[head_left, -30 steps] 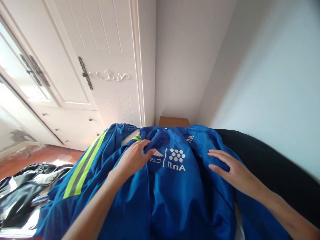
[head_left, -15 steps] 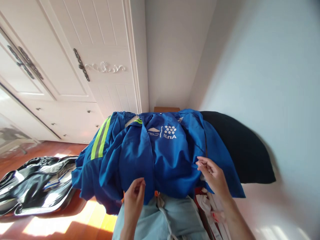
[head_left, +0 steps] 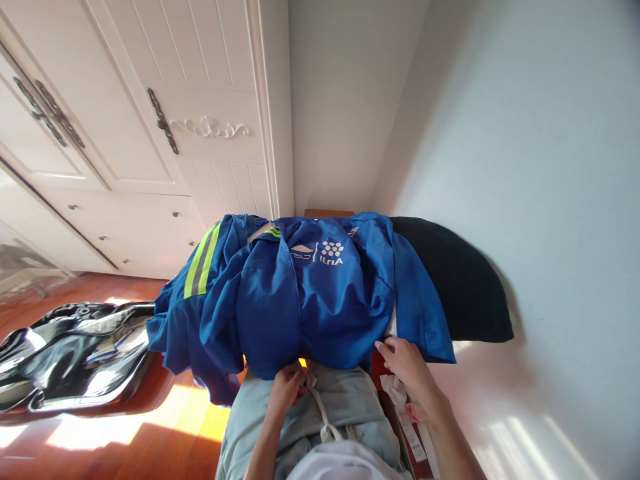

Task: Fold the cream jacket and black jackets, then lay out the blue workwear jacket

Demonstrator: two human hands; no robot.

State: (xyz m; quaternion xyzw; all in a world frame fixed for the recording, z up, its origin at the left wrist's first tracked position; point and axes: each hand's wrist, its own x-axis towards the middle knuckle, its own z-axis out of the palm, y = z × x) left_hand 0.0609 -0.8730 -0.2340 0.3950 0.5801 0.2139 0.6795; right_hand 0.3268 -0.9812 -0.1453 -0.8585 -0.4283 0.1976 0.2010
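A blue jacket (head_left: 260, 313) with yellow-green reflective stripes and a white printed logo lies spread out in front of me, over a dark support. My left hand (head_left: 287, 389) is closed at the jacket's lower hem near the front opening, its fingertips pinched on the cloth edge. To the right, my right hand (head_left: 404, 360) has its thumb and fingers drawn together at the hem by the sleeve; the contact is partly hidden. Below both hands lies pale grey-green fabric (head_left: 255, 407) with a whitish drawstring (head_left: 320, 407).
An open, packed suitcase (head_left: 85, 357) rests on the wooden floor (head_left: 135, 440) at left. A white wardrobe (head_left: 215, 80) stands behind, and a pale wall (head_left: 540, 167) runs along the right. White straps (head_left: 407, 417) lie beside the fabric, and a black rounded piece (head_left: 460, 287) extends right of the jacket.
My left hand has moved forward and right to the jacket's hem. My right hand has come down and slightly left to the hem. The whole view has shifted a little.
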